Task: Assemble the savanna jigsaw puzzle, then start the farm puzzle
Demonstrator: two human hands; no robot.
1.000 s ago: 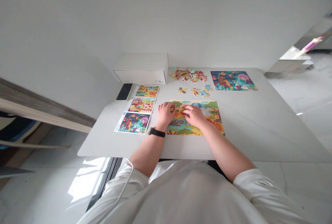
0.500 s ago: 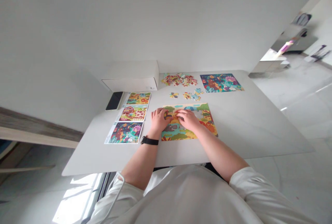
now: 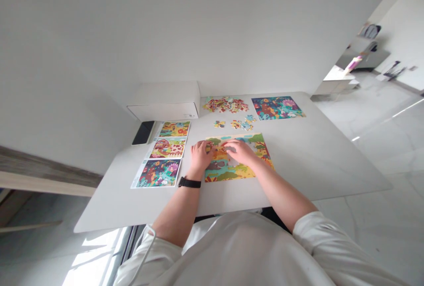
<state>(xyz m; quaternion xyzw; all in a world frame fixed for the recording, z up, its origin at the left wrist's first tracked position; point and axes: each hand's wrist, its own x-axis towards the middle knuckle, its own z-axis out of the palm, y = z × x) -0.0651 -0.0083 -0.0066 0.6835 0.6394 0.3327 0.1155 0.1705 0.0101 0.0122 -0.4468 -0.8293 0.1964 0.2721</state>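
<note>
puzzle: half-built jigsaw [image 3: 247,167], bright animal scene, flat on the white table [image 3: 318,162] right in front of the person, near the front edge.
left hand: left hand [image 3: 199,156] sits on the puzzle's left edge, palm down, fingers [image 3: 208,147] bent, tips at the upper left corner. Cannot tell if a piece is pinched under them, too small.
right hand: right hand [image 3: 241,152] palm down on the upper middle of the puzzle, fingers stretched flat toward the left hand, tips nearly meeting it. Nothing seen gripped.
wrist: black watch [image 3: 189,182] on the left arm.
loose bits: few loose pieces [image 3: 236,123] just behind the puzzle; bigger pile of pieces [image 3: 225,104] farther back by the wall.
finished one: dark blue puzzle [image 3: 276,107], complete, back right of the pile.
cards: three picture cards [image 3: 167,148] in a column left of the hands.
box: white box [image 3: 164,102] at the back left corner against the wall.
phone: black phone [image 3: 143,132] beside the cards, at the table's left edge.
</note>
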